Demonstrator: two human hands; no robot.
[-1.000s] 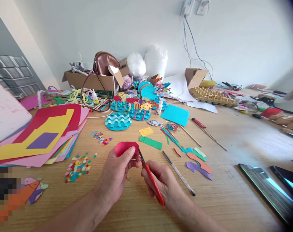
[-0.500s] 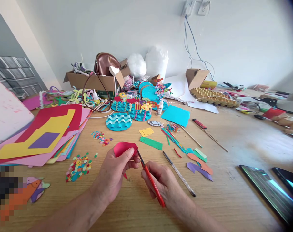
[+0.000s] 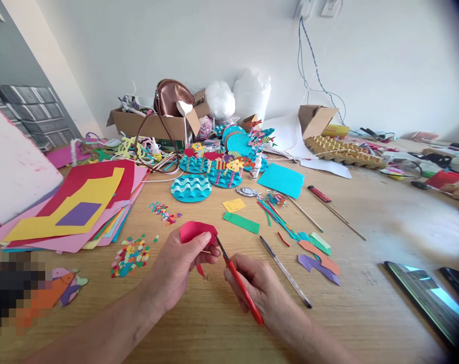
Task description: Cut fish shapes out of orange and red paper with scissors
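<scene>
1. My left hand (image 3: 176, 273) pinches a pink paper (image 3: 194, 231), thumb on top, fingers underneath; the piece is smooth, matte and rounded along its far edge, and it is held just above the table (image 3: 366, 222), in front of me at the middle.
2. My right hand (image 3: 258, 288) is clenched around red scissors (image 3: 237, 281); the thin dark blades point up and left, and their tips meet the paper's right edge.
3. A narrow pink sliver (image 3: 199, 269) hangs down from the paper, between my two hands.
4. The table is pale wood with a fine grain, and it is cluttered.
5. Just right of my right hand lies a slim pencil (image 3: 285, 272), slanted, near but apart from the scissors.
6. Further right sit curved scraps (image 3: 320, 258) in orange, purple and green, flat on the wood.
7. Beyond the paper lie a green strip (image 3: 241, 223) and a small yellow slip (image 3: 234, 205).
8. Left of my left hand there is a heap of confetti (image 3: 130, 254), tiny round dots in many colours.
9. A loose stack of sheets (image 3: 78, 207) spreads at the left, red, yellow and purple on top.
10. Further back stand teal discs (image 3: 190, 188) with wavy ridges, then a cardboard box (image 3: 153, 124) with a brown bag in it.
11. At the far right edge two dark glossy screens (image 3: 426, 298) lie flat, well apart from my hands.
12. Nothing lies between my hands and the paper.
</scene>
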